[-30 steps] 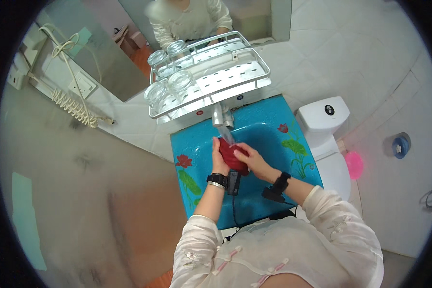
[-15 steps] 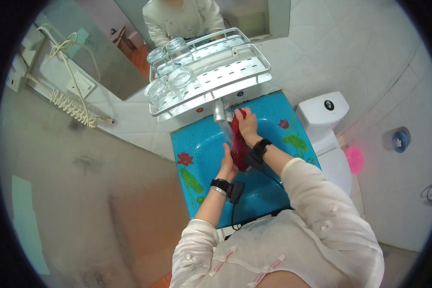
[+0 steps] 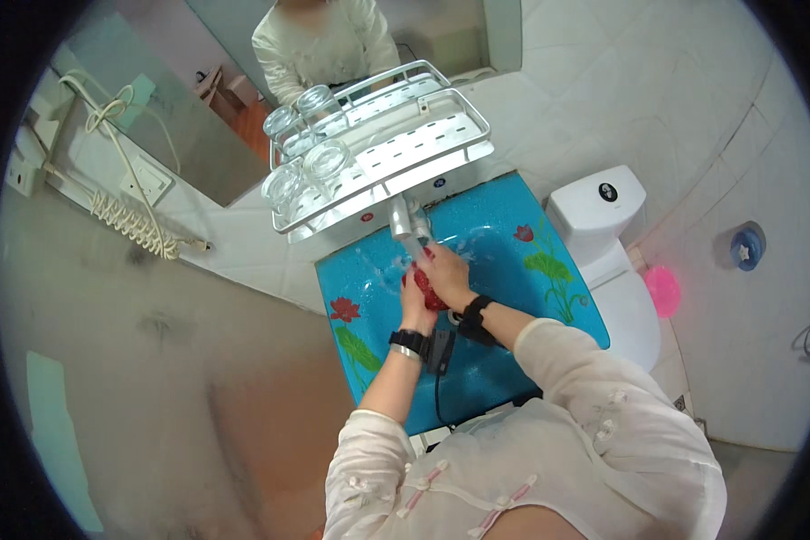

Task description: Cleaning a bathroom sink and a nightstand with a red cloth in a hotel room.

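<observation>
A wet red cloth [image 3: 431, 292] is bunched up between my two hands under running water. My left hand [image 3: 415, 308] is closed around its left side. From the right, my right hand [image 3: 449, 278] grips the top of the bundle, fingers bent over it. The metal faucet [image 3: 400, 218] pours right onto the hands and cloth, and drops splash outward. Beneath them lies the blue washbasin [image 3: 490, 225], printed with red flowers and green leaves. Part of the drain shows beside my right wrist.
A metal shelf [image 3: 423, 144] holding glass jars [image 3: 326, 162] overhangs the faucet, with a mirror [image 3: 459, 45] behind. A white toilet [image 3: 616, 279] stands right of the basin, near a pink round item [image 3: 663, 292]. At left hangs a coiled cord [image 3: 135, 223].
The red cloth was stretched lengthwise between my hands and is now gathered into a compact bundle. My right hand has come down toward my left, and water splashes more widely.
</observation>
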Available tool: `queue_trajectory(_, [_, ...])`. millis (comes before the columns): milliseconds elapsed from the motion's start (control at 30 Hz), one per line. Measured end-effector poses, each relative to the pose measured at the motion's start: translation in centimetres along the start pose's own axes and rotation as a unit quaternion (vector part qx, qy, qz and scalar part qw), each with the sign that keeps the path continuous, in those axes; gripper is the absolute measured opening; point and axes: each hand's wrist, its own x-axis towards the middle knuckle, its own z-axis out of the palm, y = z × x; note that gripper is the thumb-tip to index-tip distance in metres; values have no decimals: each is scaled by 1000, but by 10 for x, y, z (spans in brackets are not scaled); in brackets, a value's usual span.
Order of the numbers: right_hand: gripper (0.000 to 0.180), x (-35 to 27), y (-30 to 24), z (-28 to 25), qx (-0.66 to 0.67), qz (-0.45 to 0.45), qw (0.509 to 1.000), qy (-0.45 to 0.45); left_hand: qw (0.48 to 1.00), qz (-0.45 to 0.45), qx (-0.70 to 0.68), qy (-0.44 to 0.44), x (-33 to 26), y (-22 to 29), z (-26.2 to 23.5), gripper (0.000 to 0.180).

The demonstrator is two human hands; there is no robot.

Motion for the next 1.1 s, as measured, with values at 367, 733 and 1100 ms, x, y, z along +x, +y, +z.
queue_trajectory(367, [35,16,0,-12,454,206,856,-132,993,-62,16,-96,1,5,-6,74])
queue_trajectory(733, [31,-20,-2,-13,49,-11,997,-58,996,10,-52,-68,11,2,-2,29])
queue_trajectory(1100, [29,44,3,-41,285,107,951,-55,957,-21,271,101,12,2,-65,40])
